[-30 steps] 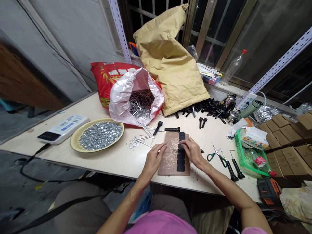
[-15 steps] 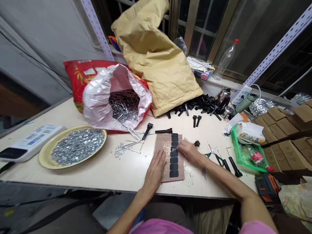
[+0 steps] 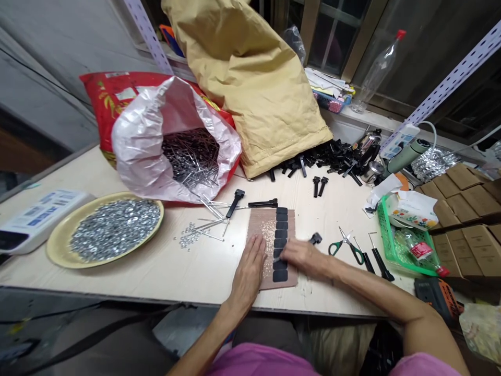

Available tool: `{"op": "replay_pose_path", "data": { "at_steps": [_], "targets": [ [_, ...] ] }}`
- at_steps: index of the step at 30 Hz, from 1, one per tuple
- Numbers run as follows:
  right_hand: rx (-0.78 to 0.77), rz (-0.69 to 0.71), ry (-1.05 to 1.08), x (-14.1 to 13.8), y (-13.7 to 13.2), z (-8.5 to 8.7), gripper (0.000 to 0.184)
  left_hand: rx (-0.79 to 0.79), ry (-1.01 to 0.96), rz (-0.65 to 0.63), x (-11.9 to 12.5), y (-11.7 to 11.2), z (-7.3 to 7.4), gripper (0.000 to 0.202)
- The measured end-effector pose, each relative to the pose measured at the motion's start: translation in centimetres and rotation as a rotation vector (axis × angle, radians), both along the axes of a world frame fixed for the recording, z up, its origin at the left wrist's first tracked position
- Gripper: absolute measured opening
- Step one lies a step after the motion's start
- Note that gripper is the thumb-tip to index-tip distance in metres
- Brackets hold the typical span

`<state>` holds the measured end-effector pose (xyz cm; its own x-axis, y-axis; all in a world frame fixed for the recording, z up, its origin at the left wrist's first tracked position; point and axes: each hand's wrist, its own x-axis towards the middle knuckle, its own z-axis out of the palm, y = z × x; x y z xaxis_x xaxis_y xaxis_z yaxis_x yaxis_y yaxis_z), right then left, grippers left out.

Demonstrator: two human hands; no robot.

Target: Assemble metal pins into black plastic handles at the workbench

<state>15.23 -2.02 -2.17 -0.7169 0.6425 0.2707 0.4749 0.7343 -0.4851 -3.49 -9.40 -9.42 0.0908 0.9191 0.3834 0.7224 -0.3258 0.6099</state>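
A brown board [image 3: 291, 222] lies on the table, with a column of black rounded patches [image 3: 281, 225] near its right side and pale specks on its left. My left hand [image 3: 250, 261] rests flat on the board's left part, fingers stretched out. Over the lower patches, my right hand [image 3: 299, 255] is closed, its fingertips pinched; a small shiny sliver shows at them, too small to name. Just above the board lies a black-handled rod [image 3: 263, 203]. Another black-handled tool [image 3: 235, 202] is to its left. Right of my right hand is a small black piece [image 3: 315, 238].
Left stands a yellow dish [image 3: 55, 245] of metal washers. Behind are an open sack [image 3: 135, 138] of metal rods, a tan sack [image 3: 258, 94] and a heap of black parts [image 3: 332, 156]. Scissors [image 3: 346, 243], a green basket [image 3: 385, 230] and cardboard boxes [image 3: 465, 235] are on the right.
My right hand has slid down the column of patches, towards me. My left hand stays on the board. The whole view has shifted slightly.
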Motion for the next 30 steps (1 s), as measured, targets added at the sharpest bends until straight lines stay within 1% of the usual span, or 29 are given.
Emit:
{"op": "replay_pose_path", "data": {
  "at_steps": [3, 4, 5, 7, 9, 11, 14, 16, 17, 19, 21, 23, 25, 27, 28, 29, 30],
  "targets": [
    [0.016, -0.055, -0.030, 0.2, 1.4, 0.8, 0.037, -0.024, -0.005, 0.001, 0.0, -0.1, 0.1, 0.044],
    [0.024, -0.053, -0.040, 0.3, 1.7, 1.1, 0.038, -0.027, -0.007, -0.003, 0.0, -0.1, 0.2, 0.044],
    [0.028, -0.011, -0.064, 0.4, 1.8, 1.3, 0.038, -0.025, -0.007, -0.005, 0.0, -0.1, 0.2, 0.044],
    [0.037, 0.084, -0.113, 0.5, 1.0, 1.6, 0.037, -0.006, 0.003, 0.000, 0.0, -0.2, 0.1, 0.043],
    [0.050, 0.129, -0.146, 0.6, -0.3, 1.4, 0.038, 0.022, 0.022, 0.007, 0.0, -0.1, 0.1, 0.043],
    [0.065, 0.110, -0.146, 0.5, -1.3, 1.1, 0.039, 0.045, 0.042, 0.009, 0.0, 0.0, 0.1, 0.043],
    [0.064, 0.094, -0.126, 0.1, -1.4, 0.9, 0.037, 0.057, 0.066, 0.004, -0.1, 0.3, 0.1, 0.043],
    [0.023, 0.068, -0.122, 0.0, -1.3, 1.3, 0.031, 0.048, 0.074, -0.005, -0.3, 0.4, 0.2, 0.042],
    [-0.017, 0.054, -0.131, 0.2, -1.4, 1.7, 0.027, 0.041, 0.072, -0.014, -0.4, 0.4, 0.4, 0.042],
    [-0.136, 0.019, -0.159, 1.6, -2.3, 3.2, 0.019, 0.022, 0.053, -0.027, -0.7, 0.1, 0.9, 0.042],
    [-0.282, -0.038, -0.189, 4.5, -4.7, 5.5, 0.015, 0.014, 0.024, -0.047, -0.8, -0.2, 1.6, 0.044],
    [-0.428, -0.140, -0.221, 8.3, -8.6, 8.4, 0.015, 0.027, -0.012, -0.079, -0.9, -0.4, 2.2, 0.046],
    [-0.579, -0.267, -0.265, 11.8, -13.6, 11.9, 0.021, 0.034, -0.034, -0.089, -0.9, -0.3, 2.5, 0.046],
    [-0.711, -0.389, -0.299, 13.9, -18.6, 15.2, 0.028, 0.056, -0.051, -0.071, -0.9, -0.1, 2.5, 0.045],
    [-0.741, -0.442, -0.318, 14.4, -20.6, 16.6, 0.030, 0.067, -0.054, -0.068, -0.9, -0.1, 2.3, 0.044],
    [-0.698, -0.527, -0.328, 14.7, -22.1, 17.7, 0.033, 0.077, -0.049, -0.069, -0.9, -0.2, 2.1, 0.042],
    [-0.621, -0.606, -0.330, 14.8, -22.9, 18.4, 0.037, 0.090, -0.035, -0.083, -0.9, -0.3, 1.9, 0.042]
  ]
}}
